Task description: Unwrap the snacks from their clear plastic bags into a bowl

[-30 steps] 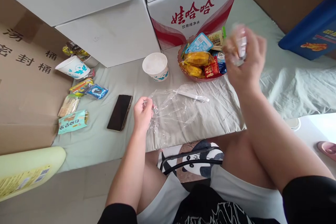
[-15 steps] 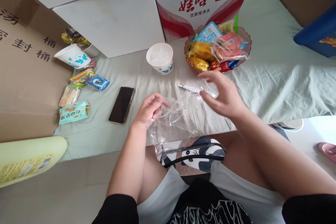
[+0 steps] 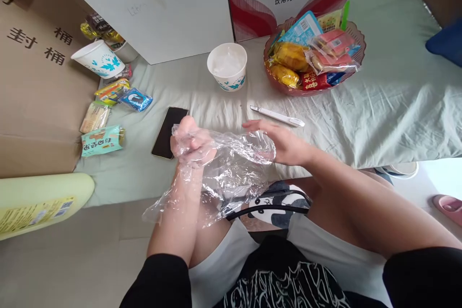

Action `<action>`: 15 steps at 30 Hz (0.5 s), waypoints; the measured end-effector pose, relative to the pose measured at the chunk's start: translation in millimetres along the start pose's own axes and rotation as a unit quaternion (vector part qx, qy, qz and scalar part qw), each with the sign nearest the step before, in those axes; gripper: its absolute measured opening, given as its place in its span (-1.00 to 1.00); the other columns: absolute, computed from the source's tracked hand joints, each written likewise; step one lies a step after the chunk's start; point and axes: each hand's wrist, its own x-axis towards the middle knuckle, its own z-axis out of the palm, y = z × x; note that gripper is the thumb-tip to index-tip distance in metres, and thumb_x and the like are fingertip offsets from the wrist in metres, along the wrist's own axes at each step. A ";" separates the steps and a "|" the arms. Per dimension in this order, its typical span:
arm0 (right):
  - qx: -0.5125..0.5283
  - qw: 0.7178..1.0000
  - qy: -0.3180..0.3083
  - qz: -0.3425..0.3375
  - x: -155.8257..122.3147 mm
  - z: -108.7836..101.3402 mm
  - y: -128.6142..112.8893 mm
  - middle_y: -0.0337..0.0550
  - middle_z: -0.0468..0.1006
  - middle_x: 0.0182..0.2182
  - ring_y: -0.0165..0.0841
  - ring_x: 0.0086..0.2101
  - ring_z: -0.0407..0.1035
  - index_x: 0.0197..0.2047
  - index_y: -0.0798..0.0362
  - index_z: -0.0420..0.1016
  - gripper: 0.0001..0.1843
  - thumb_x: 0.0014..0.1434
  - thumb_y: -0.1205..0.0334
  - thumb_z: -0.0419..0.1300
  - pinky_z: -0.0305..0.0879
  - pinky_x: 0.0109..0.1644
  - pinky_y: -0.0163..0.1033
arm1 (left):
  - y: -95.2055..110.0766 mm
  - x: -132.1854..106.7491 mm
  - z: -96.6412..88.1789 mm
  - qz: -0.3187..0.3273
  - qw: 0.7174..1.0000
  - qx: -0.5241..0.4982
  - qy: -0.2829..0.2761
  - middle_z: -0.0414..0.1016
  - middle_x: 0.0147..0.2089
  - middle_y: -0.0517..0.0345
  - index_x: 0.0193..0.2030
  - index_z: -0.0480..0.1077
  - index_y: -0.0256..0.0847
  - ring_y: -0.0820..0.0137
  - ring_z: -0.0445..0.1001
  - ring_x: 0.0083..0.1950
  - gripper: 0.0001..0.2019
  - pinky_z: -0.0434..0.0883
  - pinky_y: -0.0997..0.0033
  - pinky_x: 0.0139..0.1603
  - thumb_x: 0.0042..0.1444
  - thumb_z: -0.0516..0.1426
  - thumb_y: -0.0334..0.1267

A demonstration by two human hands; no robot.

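Note:
A clear plastic bag [image 3: 224,178] hangs between my two hands above the front edge of the cloth-covered surface [image 3: 390,106]. My left hand [image 3: 189,142] is closed on the bag's left end, with the film draped over the wrist. My right hand [image 3: 279,144] grips the bag's right end, fingers curled round the film. A white pen-like tool [image 3: 277,116] lies on the cloth just beyond my right hand. A black phone [image 3: 166,130] lies flat beside my left hand.
A paper cup [image 3: 228,66] stands at centre. A pink bowl [image 3: 355,70] of wrapped snacks sits to its right. A tipped cup [image 3: 96,59] and loose snack packets [image 3: 103,140] lie at left. Cardboard and white boxes [image 3: 151,9] wall the back.
My right hand dropped a packet into the bowl, then came down to the bag. Both hands lifted the bag off the cloth; it now drapes over my left wrist.

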 end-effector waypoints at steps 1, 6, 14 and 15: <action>0.008 0.999 0.028 0.021 2.2 0.8 -1.8 0.03 0.66 0.02 -0.06 0.14 0.52 -0.07 -0.02 0.53 -0.68 0.26 -0.07 0.34 0.46 0.27 0.14 | 1.8 1.0 4.8 -0.006 1.000 0.016 0.010 0.43 -0.66 0.39 -0.44 0.10 -0.13 0.77 -0.38 -0.85 -0.36 -0.38 0.51 -0.79 -0.07 0.32 0.34; 0.088 0.959 0.232 0.134 6.4 -12.4 -6.6 -0.25 0.52 -0.47 -0.35 -0.44 0.47 -0.35 -0.07 0.30 -0.54 0.25 -0.23 0.32 0.45 -0.32 -0.17 | 12.8 7.8 31.5 -0.039 0.994 0.100 -0.004 0.58 -0.44 0.25 -0.06 0.41 -0.01 0.61 0.19 -0.70 -0.38 0.03 0.56 -0.69 -0.16 0.43 0.27; 0.009 0.923 0.339 0.183 -3.9 -28.6 -3.2 -0.34 0.35 -0.60 -0.42 -0.61 0.18 -0.36 -0.10 0.23 -0.56 0.23 -0.15 0.36 0.09 -0.54 -0.23 | 7.8 16.0 27.5 0.100 0.944 0.235 0.209 0.62 -0.30 0.24 -0.03 0.40 -0.05 0.46 0.58 -0.33 -0.40 0.44 0.54 -0.32 -0.24 0.50 -0.26; 0.006 0.925 0.334 0.181 -4.8 -29.0 -4.1 -0.33 0.35 -0.60 -0.41 -0.60 0.20 -0.35 -0.10 0.23 -0.56 0.24 -0.16 0.35 0.10 -0.52 -0.22 | 7.5 15.8 27.3 0.128 0.944 0.216 0.215 0.64 -0.24 0.22 -0.04 0.41 -0.04 0.44 0.60 -0.27 -0.42 0.47 0.52 -0.28 -0.24 0.49 -0.25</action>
